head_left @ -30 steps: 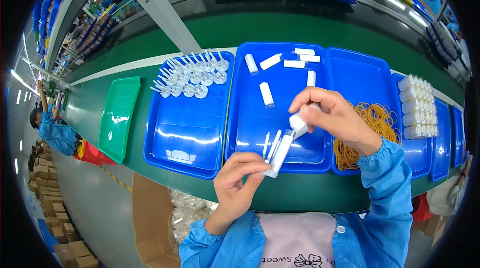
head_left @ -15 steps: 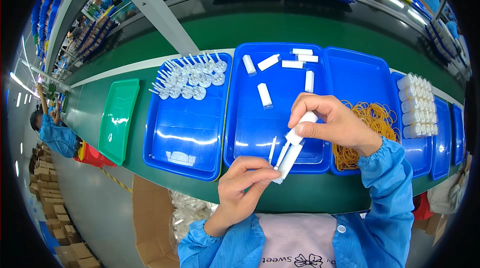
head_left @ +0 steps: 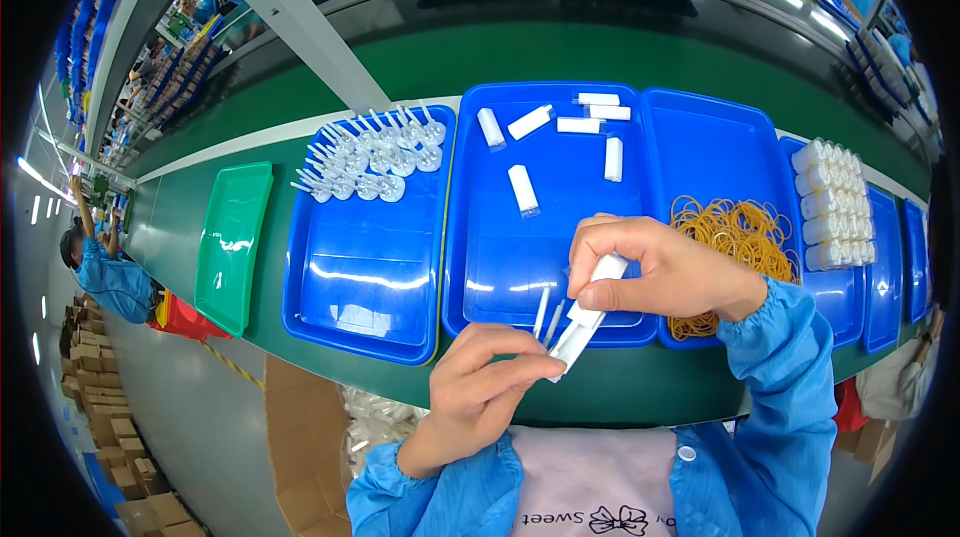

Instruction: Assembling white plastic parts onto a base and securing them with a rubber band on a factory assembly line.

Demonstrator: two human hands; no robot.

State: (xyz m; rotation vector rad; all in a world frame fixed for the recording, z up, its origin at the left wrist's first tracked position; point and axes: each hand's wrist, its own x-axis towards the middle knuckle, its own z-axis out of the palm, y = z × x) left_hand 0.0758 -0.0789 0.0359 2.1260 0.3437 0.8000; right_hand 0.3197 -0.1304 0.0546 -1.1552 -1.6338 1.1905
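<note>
both hands [head_left: 480,387] [head_left: 655,272] pinch one white tube [head_left: 585,322], fingers curled above the blue tray [head_left: 500,277].

Over the near edge of the blue tray [head_left: 545,322], the right hand [head_left: 660,272] sinks from mid-tray toward the left hand [head_left: 490,387], pressing the white cap [head_left: 608,269] down along the white tube [head_left: 575,342]; hands now sit closer together.

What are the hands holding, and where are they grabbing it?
Both hold one white plastic tube: the left hand pinches its lower end, the right hand grips its upper end.
</note>
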